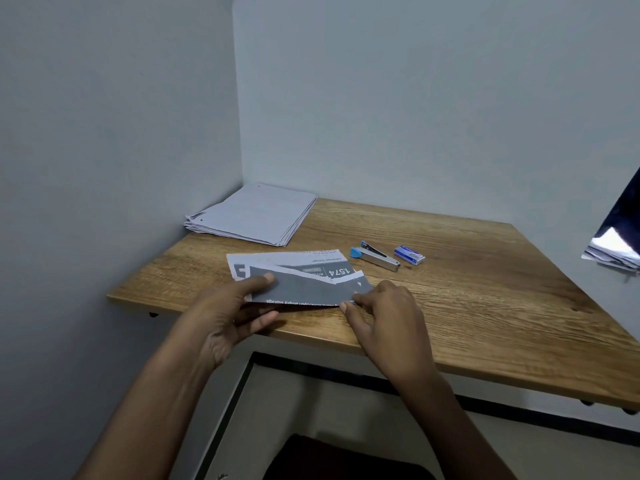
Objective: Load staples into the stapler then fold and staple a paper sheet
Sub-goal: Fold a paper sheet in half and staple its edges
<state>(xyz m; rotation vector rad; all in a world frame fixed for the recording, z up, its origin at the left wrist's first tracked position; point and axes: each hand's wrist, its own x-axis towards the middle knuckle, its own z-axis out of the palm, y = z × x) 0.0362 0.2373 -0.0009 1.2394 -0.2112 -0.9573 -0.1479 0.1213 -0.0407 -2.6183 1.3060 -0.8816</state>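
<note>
Wooden table in a corner: left grip and right grip each pinch the folded paper; the stapler lies just beyond, lengthwise left-to-right, nearer the right grip.

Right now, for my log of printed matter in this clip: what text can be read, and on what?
"1,574": on the folded sheet, white on grey, upside down to the camera.
"open empty storage": along the sheet's near edge, upside down; the words before it are blurred.
Other print on the sheet: too blurred.
Staple box: label too small to read.
Paper stack: faint marks, unreadable.
Stapler: no text visible.
</note>
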